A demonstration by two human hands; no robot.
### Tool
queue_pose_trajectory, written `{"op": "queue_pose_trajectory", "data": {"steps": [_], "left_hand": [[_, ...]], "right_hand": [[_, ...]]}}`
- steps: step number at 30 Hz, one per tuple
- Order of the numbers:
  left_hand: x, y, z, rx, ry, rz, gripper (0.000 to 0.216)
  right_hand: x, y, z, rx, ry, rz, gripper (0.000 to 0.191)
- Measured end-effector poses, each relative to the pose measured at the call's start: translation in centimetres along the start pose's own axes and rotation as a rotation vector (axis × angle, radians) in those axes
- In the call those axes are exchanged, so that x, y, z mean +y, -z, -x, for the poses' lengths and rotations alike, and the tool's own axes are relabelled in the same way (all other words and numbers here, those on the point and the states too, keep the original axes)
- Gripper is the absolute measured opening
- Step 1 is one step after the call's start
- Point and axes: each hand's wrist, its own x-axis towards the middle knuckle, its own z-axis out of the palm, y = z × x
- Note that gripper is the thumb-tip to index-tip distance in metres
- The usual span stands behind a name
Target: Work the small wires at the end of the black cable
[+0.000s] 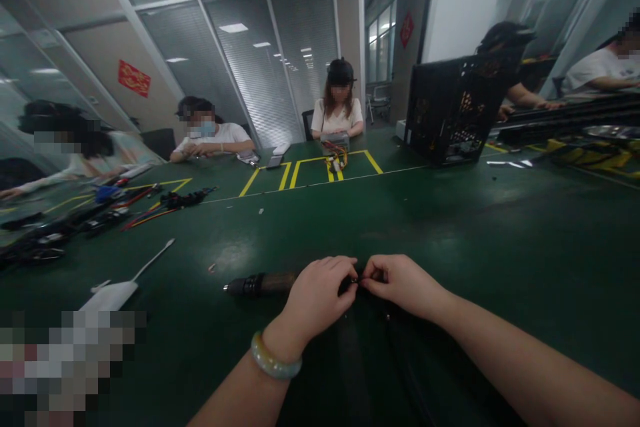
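Note:
My left hand (320, 297), with a pale bangle at the wrist, and my right hand (397, 282) meet at the near middle of the green table (450, 227). Both have their fingers pinched together on a small black part (359, 278) between them. A dark cylindrical tool (260, 283) with a metal tip lies just left of my left hand, pointing left. Dark flat material (360, 360) stretches from under my hands toward me. What exactly the fingers grip is too small to name.
A white device with a thin cable (120, 287) lies at the near left. Bundles of coloured wires (165, 203) sit farther left. A black perforated computer case (457, 110) stands at the back right. Several people sit around the table.

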Motion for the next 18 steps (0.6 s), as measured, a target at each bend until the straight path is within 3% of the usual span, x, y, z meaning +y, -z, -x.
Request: {"op": "queue_pose_trajectory", "data": {"steps": [18], "left_hand": [[-0.01,-0.02,-0.28,-0.003,0.021,0.035,0.014]], "right_hand": [[0.31,-0.07,-0.11,0.016,-0.008,-0.026,0.006]]}}
